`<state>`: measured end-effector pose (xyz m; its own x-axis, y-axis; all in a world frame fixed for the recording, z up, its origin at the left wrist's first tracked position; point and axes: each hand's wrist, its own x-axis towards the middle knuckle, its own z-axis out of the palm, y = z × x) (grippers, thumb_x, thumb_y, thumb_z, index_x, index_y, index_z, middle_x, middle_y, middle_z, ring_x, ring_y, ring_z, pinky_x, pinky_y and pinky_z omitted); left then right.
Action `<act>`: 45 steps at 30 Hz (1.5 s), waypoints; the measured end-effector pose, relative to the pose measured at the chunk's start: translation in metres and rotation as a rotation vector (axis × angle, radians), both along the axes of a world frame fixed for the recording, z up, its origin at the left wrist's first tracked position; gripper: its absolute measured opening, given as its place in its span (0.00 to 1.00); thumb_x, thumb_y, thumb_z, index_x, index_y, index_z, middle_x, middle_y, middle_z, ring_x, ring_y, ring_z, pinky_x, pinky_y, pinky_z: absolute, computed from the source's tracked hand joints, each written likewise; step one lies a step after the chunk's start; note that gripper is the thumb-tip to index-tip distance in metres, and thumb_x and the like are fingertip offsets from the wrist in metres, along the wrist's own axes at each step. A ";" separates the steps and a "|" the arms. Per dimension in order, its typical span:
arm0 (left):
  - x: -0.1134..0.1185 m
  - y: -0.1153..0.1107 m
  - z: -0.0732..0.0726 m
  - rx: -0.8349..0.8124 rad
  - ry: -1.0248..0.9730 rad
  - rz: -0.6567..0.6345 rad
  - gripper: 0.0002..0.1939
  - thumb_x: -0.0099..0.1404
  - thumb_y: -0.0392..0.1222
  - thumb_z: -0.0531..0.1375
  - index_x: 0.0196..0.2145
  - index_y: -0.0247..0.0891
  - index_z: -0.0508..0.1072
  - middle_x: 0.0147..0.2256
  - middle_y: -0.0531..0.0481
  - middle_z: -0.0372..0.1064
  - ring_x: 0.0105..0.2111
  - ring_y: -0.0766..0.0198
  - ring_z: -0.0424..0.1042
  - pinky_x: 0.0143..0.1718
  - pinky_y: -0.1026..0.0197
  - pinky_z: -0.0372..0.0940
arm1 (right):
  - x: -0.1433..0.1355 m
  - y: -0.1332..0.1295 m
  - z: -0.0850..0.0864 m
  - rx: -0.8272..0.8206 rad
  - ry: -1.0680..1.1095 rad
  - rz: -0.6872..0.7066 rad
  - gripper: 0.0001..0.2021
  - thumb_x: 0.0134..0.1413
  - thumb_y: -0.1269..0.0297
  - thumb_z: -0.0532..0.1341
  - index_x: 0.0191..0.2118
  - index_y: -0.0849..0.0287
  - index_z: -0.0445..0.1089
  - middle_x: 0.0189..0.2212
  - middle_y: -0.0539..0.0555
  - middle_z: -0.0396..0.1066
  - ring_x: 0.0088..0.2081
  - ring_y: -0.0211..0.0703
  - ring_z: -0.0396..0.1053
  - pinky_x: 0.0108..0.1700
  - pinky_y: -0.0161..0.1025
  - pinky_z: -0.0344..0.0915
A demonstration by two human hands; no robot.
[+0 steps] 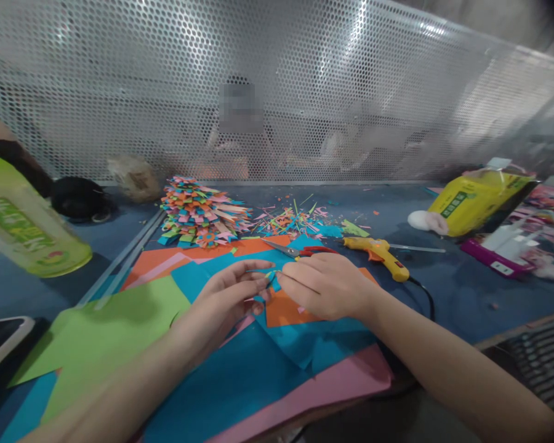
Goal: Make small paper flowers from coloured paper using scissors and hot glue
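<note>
- Left forearm (pixel 129 378), bare, slants from the near left edge toward the middle.
- Left hand (pixel 233 292) points right, thumb side up, fingers curved and spread, thumb and fingertips in a loose pinch.
- Right forearm (pixel 447 360), bare, reaches in from the near right.
- Right hand (pixel 325 284) lies back upward, fingers curled, tips almost meeting the left hand's.
</note>
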<state>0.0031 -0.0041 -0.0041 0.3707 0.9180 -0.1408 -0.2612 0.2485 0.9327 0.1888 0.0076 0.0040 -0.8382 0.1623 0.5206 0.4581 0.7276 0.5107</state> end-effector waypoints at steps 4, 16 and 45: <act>0.000 0.002 -0.001 0.009 0.006 0.022 0.09 0.54 0.33 0.59 0.35 0.37 0.70 0.25 0.53 0.64 0.24 0.72 0.63 0.23 0.69 0.58 | 0.000 -0.001 0.001 -0.008 -0.010 -0.009 0.16 0.58 0.71 0.43 0.32 0.63 0.67 0.28 0.53 0.69 0.25 0.37 0.61 0.24 0.36 0.50; 0.001 0.000 0.001 0.036 -0.035 0.026 0.11 0.51 0.31 0.61 0.34 0.35 0.70 0.24 0.54 0.65 0.21 0.72 0.61 0.21 0.69 0.57 | -0.002 -0.001 0.005 -0.033 0.172 0.118 0.11 0.56 0.72 0.48 0.43 0.68 0.63 0.38 0.59 0.69 0.38 0.41 0.66 0.36 0.36 0.63; 0.005 0.001 0.002 -0.010 0.036 0.093 0.08 0.49 0.33 0.62 0.30 0.33 0.71 0.24 0.53 0.65 0.21 0.71 0.62 0.21 0.68 0.55 | -0.005 0.010 -0.009 -0.212 0.215 0.102 0.14 0.55 0.74 0.49 0.47 0.65 0.62 0.34 0.56 0.69 0.40 0.38 0.64 0.41 0.36 0.64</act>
<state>0.0082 -0.0036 -0.0022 0.2783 0.9469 -0.1613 -0.2503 0.2336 0.9396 0.1835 0.0173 -0.0048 -0.7304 0.2065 0.6510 0.4580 0.8552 0.2425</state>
